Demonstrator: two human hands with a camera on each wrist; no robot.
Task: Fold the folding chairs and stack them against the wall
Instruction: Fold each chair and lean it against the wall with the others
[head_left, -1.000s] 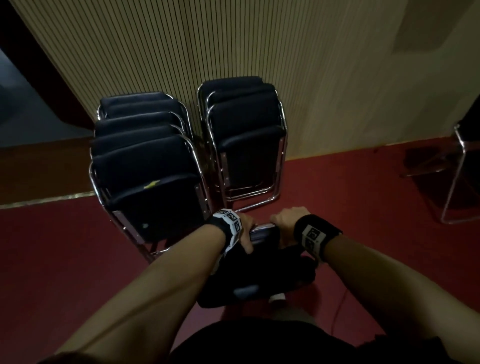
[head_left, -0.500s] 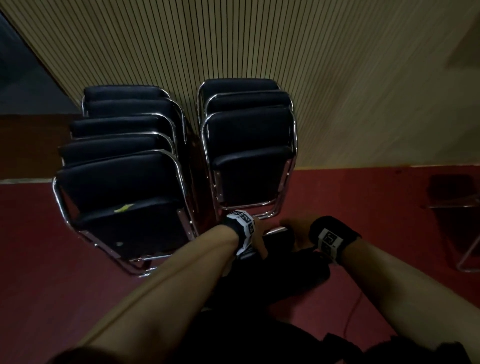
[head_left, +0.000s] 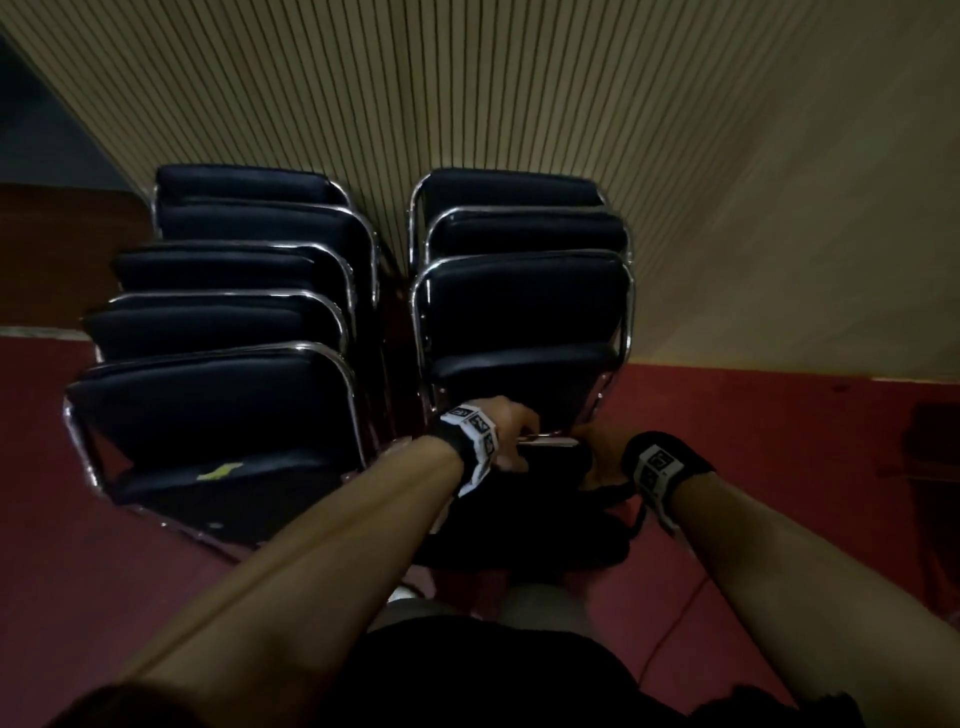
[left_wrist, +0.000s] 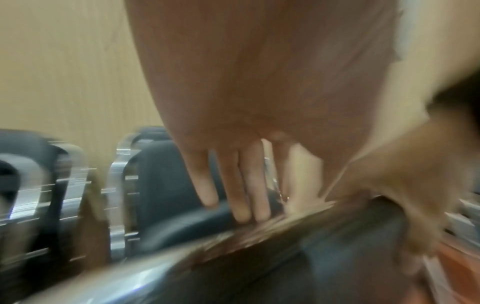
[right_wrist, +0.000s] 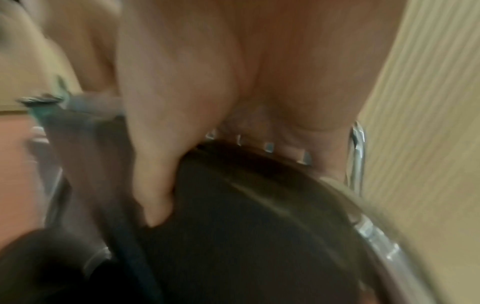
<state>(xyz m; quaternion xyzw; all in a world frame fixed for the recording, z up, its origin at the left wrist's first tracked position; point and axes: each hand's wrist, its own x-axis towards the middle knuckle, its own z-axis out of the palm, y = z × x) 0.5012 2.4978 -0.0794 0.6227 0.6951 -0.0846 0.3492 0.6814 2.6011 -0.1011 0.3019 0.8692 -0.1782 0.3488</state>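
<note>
Both my hands hold a folded black chair (head_left: 524, 514) by its chrome top bar (head_left: 550, 441), right in front of the right-hand stack of three folded chairs (head_left: 524, 306). My left hand (head_left: 511, 431) hooks its fingers (left_wrist: 233, 195) over the bar's left part. My right hand (head_left: 602, 452) grips the right part, with its thumb (right_wrist: 155, 195) on the black backrest (right_wrist: 259, 226). A taller stack of several folded chairs (head_left: 218, 405) stands to the left. Both stacks lean on the slatted wall (head_left: 467, 93). The wrist views are blurred.
Red floor (head_left: 779, 441) runs up to the wall on the right of the stacks. A thin red cable (head_left: 675, 618) lies on it near my right arm. A dark shape (head_left: 930, 441) shows at the right edge. A dark wooden step (head_left: 62, 249) lies left of the stacks.
I have come closer to the wall, and the held chair has moved forward to the right-hand stack. The unfolded chair at the right has left the view. Both grips are unchanged.
</note>
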